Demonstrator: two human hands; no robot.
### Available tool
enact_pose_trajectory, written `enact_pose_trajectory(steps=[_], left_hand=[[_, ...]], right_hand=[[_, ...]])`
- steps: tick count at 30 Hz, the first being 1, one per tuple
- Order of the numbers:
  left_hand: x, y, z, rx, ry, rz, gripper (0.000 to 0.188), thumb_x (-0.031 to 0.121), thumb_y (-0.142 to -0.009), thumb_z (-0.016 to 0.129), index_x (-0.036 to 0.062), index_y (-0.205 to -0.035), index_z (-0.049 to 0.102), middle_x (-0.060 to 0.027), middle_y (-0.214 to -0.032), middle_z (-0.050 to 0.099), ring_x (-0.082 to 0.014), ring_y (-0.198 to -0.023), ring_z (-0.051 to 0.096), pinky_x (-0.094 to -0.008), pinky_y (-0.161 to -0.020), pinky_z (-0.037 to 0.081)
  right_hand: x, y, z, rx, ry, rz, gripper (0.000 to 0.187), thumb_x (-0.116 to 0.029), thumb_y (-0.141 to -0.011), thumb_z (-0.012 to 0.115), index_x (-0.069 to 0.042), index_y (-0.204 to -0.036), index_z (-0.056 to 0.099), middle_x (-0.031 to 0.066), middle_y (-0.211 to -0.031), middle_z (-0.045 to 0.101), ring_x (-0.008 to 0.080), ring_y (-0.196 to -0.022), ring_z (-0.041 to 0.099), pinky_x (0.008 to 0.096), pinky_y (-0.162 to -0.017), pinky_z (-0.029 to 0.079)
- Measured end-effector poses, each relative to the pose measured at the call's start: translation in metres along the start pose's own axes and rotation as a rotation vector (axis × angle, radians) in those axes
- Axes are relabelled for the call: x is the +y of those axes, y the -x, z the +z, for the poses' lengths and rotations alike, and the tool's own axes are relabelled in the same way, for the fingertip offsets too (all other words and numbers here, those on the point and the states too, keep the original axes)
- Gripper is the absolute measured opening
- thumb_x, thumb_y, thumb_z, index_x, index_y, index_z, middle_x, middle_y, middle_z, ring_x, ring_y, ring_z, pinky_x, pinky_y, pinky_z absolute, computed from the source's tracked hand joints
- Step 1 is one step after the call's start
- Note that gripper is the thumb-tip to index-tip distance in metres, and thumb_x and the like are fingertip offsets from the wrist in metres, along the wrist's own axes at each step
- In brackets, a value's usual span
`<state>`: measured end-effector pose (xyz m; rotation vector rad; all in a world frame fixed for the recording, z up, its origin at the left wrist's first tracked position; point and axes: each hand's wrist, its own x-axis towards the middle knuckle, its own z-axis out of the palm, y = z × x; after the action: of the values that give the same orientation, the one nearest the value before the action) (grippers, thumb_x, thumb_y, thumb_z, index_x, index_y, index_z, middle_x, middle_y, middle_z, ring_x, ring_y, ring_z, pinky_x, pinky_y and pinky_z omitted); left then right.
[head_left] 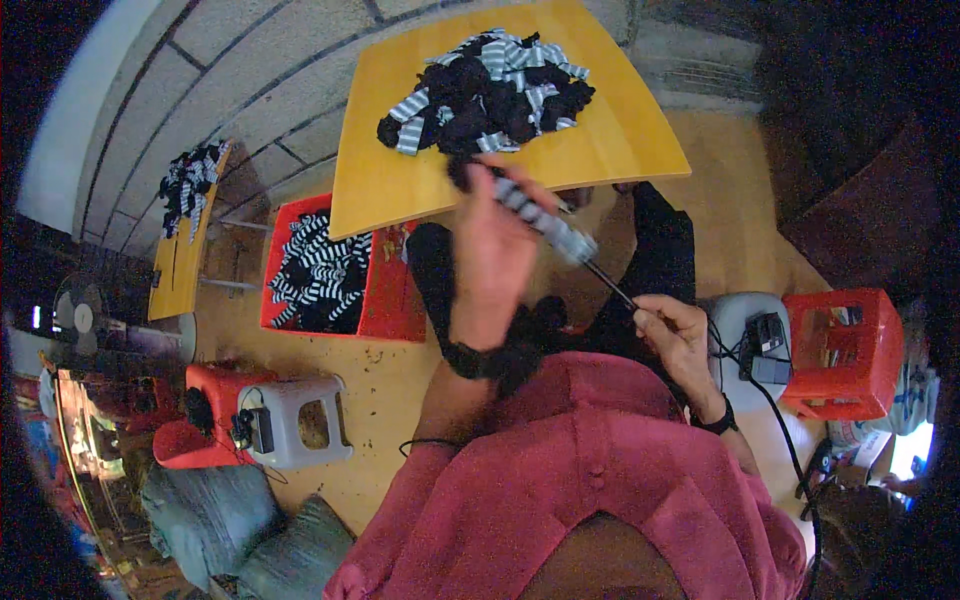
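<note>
My left hand, smeared by motion, is raised in front of the yellow table with its fingers closed round the upper end of a striped knit piece. This piece has dark and pale grey bands, like a sock, and a dark end by my fingertips. A thin dark rod runs from its lower end down to my right hand. Pinched between the right thumb and fingers is the rod's lower end. Whether the rod passes inside the knit piece cannot be seen. Beyond my left hand lies a pile of similar striped and black pieces.
The yellow table stands ahead. A red crate with striped pieces is on its left. Grey stool and red stool stand either side, with black devices on stools. A black cable hangs at my right.
</note>
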<state>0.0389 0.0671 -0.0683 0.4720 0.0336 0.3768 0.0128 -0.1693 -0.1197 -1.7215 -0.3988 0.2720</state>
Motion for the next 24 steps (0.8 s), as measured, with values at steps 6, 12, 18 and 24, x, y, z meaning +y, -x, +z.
enact_pose_trajectory(steps=[6,12,18,24], left_hand=[[0.032,-0.006,-0.039,0.011,-0.404,-0.050,0.027,0.034,-0.094,0.045,0.0108,-0.106,0.053,-0.0027,-0.074,0.057,-0.0106,-0.053,0.049,-0.0242,-0.048,0.041],[-0.013,0.006,-0.032,-0.036,-0.427,-0.281,0.038,0.033,-0.093,0.036,0.0033,-0.108,0.055,-0.0061,-0.080,0.059,-0.0100,-0.056,0.048,-0.0235,-0.048,0.039],[-0.023,0.017,-0.022,-0.023,-0.545,-0.246,0.033,0.006,-0.086,0.052,-0.0011,-0.118,0.051,-0.0101,-0.090,0.061,-0.0111,-0.063,0.053,-0.0238,-0.056,0.045],[-0.027,0.023,-0.024,0.004,-0.573,-0.133,0.033,0.000,-0.081,0.060,-0.0020,-0.113,0.052,-0.0098,-0.091,0.061,-0.0141,-0.069,0.058,-0.0263,-0.061,0.049]], right_hand=[[0.048,-0.055,-0.026,0.329,0.110,0.040,0.022,-0.008,-0.082,0.058,0.002,-0.102,0.062,0.0028,-0.077,0.063,0.0120,-0.070,0.056,0.0260,-0.063,0.046],[0.037,-0.182,-0.016,0.534,0.675,-0.107,0.029,-0.018,-0.080,0.057,-0.002,-0.104,0.062,0.0216,-0.090,0.064,0.0319,-0.085,0.063,0.0394,-0.073,0.049],[0.065,-0.269,-0.021,0.460,1.082,-0.382,0.032,-0.013,-0.071,0.060,-0.002,-0.101,0.062,0.0177,-0.080,0.063,0.0358,-0.079,0.061,0.0435,-0.069,0.049],[0.047,-0.243,-0.008,0.517,1.007,-0.607,0.021,-0.013,-0.077,0.059,-0.002,-0.094,0.064,0.0118,-0.078,0.064,0.0264,-0.074,0.061,0.0342,-0.066,0.049]])
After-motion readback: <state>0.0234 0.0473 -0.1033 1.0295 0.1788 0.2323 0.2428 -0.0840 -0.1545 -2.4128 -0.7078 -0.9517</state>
